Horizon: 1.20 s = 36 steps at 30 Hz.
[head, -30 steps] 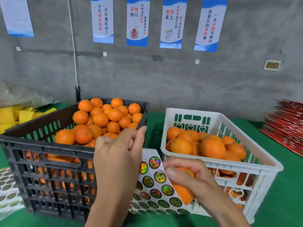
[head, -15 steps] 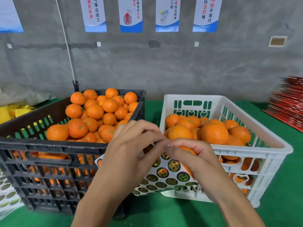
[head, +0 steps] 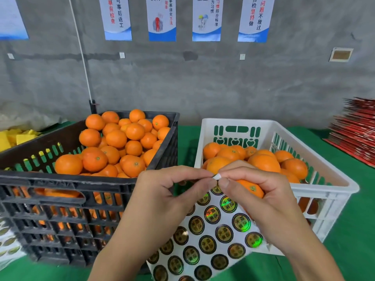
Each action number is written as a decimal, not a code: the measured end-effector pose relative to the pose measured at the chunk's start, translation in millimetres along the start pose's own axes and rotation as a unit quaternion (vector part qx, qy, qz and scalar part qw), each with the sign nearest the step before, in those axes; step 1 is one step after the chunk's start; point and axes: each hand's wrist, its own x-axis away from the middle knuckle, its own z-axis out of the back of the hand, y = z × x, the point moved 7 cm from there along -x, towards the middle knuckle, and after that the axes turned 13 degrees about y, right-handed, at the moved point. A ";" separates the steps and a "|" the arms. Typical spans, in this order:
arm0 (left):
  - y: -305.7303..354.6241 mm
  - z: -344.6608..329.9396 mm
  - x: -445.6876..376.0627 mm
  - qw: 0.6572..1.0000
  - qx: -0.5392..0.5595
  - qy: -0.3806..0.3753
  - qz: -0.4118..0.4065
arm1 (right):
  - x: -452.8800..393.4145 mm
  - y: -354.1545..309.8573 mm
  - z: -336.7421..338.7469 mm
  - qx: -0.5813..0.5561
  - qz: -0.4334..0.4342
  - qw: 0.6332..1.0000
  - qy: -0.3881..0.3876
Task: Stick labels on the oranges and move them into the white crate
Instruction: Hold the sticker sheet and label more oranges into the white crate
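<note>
A white label sheet (head: 211, 240) with round holographic stickers hangs between the two crates. My left hand (head: 162, 199) pinches its top corner. My right hand (head: 259, 199) cradles an orange (head: 250, 188) in its curled fingers and pinches the same corner of the sheet with thumb and forefinger. The black crate (head: 60, 183) on the left is heaped with oranges (head: 113, 147). The white crate (head: 324, 179) on the right holds several oranges (head: 263, 161).
A green cloth (head: 349, 236) covers the table. Red flat stacks (head: 357, 130) lie at the far right, yellow pieces (head: 12, 136) at the far left. Another sticker sheet (head: 8, 242) lies at the lower left. A grey wall with posters stands behind.
Both hands have risen and met at the sheet's top corner. The left hand went from holding the sheet's edge flat to pinching the corner beside the right thumb.
</note>
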 end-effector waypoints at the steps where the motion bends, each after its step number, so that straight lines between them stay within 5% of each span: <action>1: -0.4 -1.8 0.2 1.000 0.013 -0.007 0.012 | 0.1 -2.4 0.7 0.008 0.014 1.000 -0.003; 9: -12.4 -11.8 1.4 0.990 0.108 -0.045 0.074 | 0.4 -7.4 4.0 0.025 0.034 0.999 -0.019; 17: -14.4 -22.3 7.6 0.994 0.076 0.060 0.054 | 5.8 -9.9 -2.9 0.021 0.018 0.999 -0.038; 20: -13.7 -16.8 7.9 0.993 0.019 0.115 0.020 | -0.5 -4.0 10.1 0.041 -0.035 0.995 0.081; 23: -9.6 -13.8 8.7 0.988 -0.034 0.152 -0.008 | -1.1 8.5 26.0 -0.093 -0.148 0.964 0.201; 25: -7.4 -12.8 10.1 0.983 -0.048 0.176 -0.012 | -3.2 2.8 21.3 -0.165 -0.151 0.957 0.187; 31: -4.2 -10.9 13.4 0.979 -0.020 0.201 0.001 | 6.3 -10.1 -8.6 -0.079 -0.043 0.990 0.105; 36: -6.2 -8.1 9.1 0.982 0.061 0.168 0.062 | 4.5 -6.2 -13.3 -0.077 -0.035 0.992 0.094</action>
